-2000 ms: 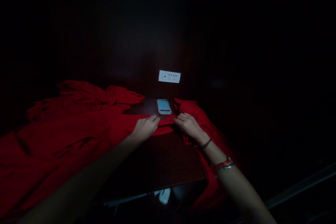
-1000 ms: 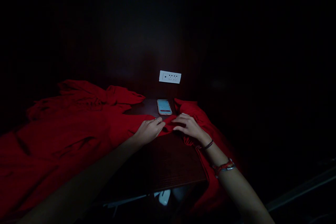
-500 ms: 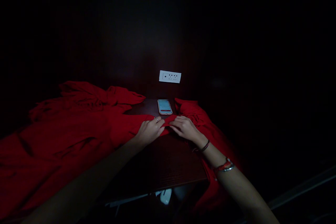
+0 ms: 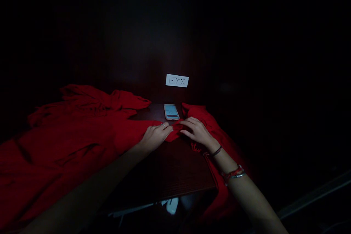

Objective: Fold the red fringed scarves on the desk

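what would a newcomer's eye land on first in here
Probably the vivid red cloth, spread widely across the left, with more red at the right and the left hand and right hand at its middle strip. Next would likely come the lit phone, lying on the dark table just beyond the hands, and the white socket plate on the wall above it.

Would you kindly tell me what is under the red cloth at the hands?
The dark tabletop shows in front of the red cloth and presumably continues beneath; whatever else lies there is covered from view.
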{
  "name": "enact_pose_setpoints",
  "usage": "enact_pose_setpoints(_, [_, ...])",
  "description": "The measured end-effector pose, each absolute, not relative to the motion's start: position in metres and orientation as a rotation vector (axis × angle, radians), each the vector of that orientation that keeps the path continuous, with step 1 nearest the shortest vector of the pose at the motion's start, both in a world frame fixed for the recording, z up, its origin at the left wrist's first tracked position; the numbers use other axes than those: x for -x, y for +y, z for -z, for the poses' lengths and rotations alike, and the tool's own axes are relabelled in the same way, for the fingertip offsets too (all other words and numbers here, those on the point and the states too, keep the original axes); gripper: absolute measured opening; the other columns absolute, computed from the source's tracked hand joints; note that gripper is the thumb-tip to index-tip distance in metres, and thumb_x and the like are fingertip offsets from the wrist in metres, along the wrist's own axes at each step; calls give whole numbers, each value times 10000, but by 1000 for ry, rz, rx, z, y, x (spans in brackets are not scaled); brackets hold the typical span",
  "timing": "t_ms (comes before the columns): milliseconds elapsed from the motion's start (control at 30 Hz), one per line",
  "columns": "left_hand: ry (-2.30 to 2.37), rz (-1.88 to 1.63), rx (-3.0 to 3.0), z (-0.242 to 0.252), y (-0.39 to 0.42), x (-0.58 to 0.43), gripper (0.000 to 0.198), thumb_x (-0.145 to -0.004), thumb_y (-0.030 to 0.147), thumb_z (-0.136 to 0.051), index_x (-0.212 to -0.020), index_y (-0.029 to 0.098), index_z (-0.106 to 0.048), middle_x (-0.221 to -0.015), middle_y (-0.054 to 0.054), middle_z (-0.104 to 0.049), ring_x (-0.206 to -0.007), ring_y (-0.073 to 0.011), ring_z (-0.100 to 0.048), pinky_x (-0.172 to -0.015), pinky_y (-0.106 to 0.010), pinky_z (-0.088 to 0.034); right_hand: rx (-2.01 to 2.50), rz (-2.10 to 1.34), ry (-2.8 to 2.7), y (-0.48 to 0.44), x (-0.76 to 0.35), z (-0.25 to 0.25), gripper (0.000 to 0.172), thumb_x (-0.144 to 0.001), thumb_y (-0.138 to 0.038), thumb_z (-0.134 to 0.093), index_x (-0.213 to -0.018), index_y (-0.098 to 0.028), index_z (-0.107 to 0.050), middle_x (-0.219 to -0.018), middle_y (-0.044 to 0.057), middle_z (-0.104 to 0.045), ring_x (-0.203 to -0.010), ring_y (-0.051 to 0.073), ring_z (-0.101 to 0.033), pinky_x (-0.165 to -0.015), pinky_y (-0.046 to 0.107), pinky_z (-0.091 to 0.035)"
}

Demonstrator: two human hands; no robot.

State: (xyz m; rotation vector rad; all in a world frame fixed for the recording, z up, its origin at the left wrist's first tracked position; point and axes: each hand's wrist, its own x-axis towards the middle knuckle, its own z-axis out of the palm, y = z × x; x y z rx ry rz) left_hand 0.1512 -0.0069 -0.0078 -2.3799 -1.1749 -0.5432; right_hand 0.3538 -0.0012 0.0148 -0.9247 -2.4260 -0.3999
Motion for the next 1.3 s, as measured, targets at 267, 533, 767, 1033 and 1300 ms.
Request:
enact_pose_setpoints(267, [-1057,514,2390,8,-9,-152,296,-858,322,-233,-904,213,-504,-835,-17,-529,-650,-102,-530,-516,-190,-352,885,535,-2442,2,-350,-11,236,-807,-299,-378,-836,-177,-578,-848,58,-535,-805,155,-419,-713,291,-319])
enact_pose_setpoints(533, [-1001,464,2508,3,-13,-154,232,-835,218,-297,-936,194,-504,-868,-42,-545,-717,-141,-540,-580,-234,-404,1117,632,-2160,5,-362,-12,247,-799,-279,-390,-889,-186,-600,-751,66,-556,-720,162,-456,-665,290,-327])
enact_pose_setpoints(767, [-900,805,3273,-13,-16,-159,275,-801,304,-370,-986,165,-520,-873,-36,-573,-737,-116,-536,-653,-214,-413,1236,44,-2035,-17,-356,-41,235,-768,-251,-424,-892,-194,-615,-799,32,-641,-739,152,-573,-689,244,-402])
enact_pose_setpoints(1033, [-1534,1067,3484,-21,75,-177,257,-717,346,-476,-744,117,-589,-809,-56,-614,-790,-148,-530,-710,-219,-388,1261,-641,-1433,-99,-351,-26,282,-651,-301,-553,-877,-153,-630,-715,39,-646,-573,133,-557,-540,247,-433])
enact_pose_setpoints(1300, [-2294,1132,3609,-7,69,-191,528,-573,322,-652,-1053,189,-475,-1081,-71,-524,-960,-173,-485,-724,-237,-401,1128,-825,-850,-103,-357,-5,239,-528,-244,-668,-753,-171,-640,-675,9,-623,-575,98,-531,-550,215,-417])
